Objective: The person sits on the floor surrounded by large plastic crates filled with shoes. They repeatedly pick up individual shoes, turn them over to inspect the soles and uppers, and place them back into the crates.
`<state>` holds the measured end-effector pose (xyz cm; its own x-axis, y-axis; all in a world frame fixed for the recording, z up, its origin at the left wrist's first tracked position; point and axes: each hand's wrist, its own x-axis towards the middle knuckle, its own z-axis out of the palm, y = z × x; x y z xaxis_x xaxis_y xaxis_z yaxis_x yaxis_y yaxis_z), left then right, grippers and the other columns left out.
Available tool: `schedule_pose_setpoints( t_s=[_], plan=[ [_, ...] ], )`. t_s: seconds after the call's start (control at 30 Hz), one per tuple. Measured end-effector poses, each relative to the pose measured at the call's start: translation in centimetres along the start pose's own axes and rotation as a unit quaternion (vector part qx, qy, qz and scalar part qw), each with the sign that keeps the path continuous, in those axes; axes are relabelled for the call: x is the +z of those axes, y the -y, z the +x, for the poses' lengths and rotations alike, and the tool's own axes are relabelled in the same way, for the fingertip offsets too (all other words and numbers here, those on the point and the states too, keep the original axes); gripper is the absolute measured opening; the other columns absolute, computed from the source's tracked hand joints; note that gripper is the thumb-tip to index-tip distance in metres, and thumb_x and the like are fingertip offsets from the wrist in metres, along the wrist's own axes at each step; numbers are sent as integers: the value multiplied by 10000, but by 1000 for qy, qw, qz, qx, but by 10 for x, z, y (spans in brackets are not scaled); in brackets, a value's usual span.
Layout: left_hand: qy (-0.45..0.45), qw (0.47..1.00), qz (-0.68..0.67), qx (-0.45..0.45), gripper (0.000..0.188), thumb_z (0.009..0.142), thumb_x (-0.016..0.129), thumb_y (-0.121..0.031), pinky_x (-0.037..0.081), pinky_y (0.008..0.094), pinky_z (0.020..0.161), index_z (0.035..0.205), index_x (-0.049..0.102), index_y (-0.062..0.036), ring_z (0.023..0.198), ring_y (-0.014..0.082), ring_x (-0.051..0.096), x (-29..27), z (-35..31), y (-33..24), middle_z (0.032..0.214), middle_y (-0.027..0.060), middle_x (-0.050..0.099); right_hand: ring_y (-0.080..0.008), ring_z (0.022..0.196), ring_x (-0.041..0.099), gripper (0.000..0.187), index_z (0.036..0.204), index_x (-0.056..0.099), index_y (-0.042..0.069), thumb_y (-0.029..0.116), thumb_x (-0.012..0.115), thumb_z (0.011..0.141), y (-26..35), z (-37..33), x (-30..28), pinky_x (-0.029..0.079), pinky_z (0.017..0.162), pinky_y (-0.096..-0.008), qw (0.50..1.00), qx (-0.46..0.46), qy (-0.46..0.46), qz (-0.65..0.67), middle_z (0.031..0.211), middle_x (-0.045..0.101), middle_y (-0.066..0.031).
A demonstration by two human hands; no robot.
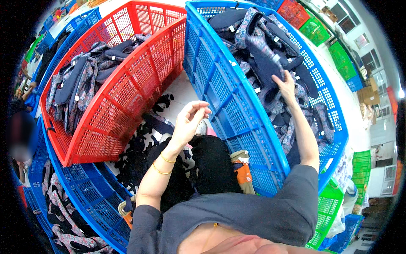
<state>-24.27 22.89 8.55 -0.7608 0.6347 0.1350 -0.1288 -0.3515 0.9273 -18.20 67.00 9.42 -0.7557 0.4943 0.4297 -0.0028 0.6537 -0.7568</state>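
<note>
My right hand (287,88) reaches into the blue basket (237,95) on the right. Thumb and fingers close on a navy padded fabric piece (264,63) with a floral part, slightly blurred. Around it lie many similar sewn pieces (325,120), navy and floral, several with small white tags. My left hand (188,120) hovers above my lap between the baskets, apart from both. Its fingertips are pinched together; whatever they hold, if anything, is too small to make out.
A red basket (120,97) at the left holds more navy and floral pieces (80,78). Dark scraps (135,156) litter the floor between the baskets. Another blue basket (95,186) sits below the red one, near floral fabric (63,207). Green crates (341,59) line the right side.
</note>
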Motion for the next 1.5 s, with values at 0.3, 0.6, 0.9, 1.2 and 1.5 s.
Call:
schedule_pose_setpoints(
  t_s=[0.3, 0.6, 0.9, 1.2, 1.5],
  plan=[
    [9, 981, -190, 39, 572, 961, 550, -227, 521, 446, 927, 1445, 294, -63, 1258, 316, 477, 1, 10, -28, 1421, 147, 393, -318, 979, 638, 354, 1071, 587, 72, 16, 679, 734, 105, -35, 1, 516, 807, -348, 924, -335, -4, -184, 1122, 634, -112],
    [-27, 995, -65, 71, 532, 885, 666, -98, 546, 324, 848, 1340, 395, -46, 1085, 157, 559, -2, 33, -40, 1241, 86, 522, -287, 1002, 640, 287, 1083, 603, 143, 88, 624, 802, 129, -4, 15, 528, 809, -350, 863, -431, -16, -263, 1192, 621, -74],
    [-88, 978, 101, 161, 432, 825, 736, -91, 513, 265, 852, 1176, 489, -40, 1060, 141, 547, 17, 23, -40, 1193, 79, 525, -273, 955, 663, 462, 1176, 546, 175, 0, 643, 760, 103, 22, 47, 543, 707, -339, 872, -404, -31, -274, 1243, 599, -34],
    [-61, 981, 107, 148, 155, 877, 677, -126, 512, 253, 831, 982, 609, -34, 1104, 151, 543, 24, 11, -35, 1313, 92, 490, -263, 831, 651, 328, 1170, 584, 116, 154, 633, 847, 128, 11, 22, 507, 715, -333, 907, -181, -94, -368, 1114, 627, -71],
    [-47, 995, -24, 87, 111, 878, 675, -105, 375, 313, 1026, 958, 631, -42, 1232, 175, 459, 25, 3, -25, 1386, 114, 469, 11, 477, 324, 397, 1056, 650, 63, 419, 496, 975, 286, -115, 38, 206, 401, -158, 865, 274, 375, 192, 683, 472, 88]
  ],
)
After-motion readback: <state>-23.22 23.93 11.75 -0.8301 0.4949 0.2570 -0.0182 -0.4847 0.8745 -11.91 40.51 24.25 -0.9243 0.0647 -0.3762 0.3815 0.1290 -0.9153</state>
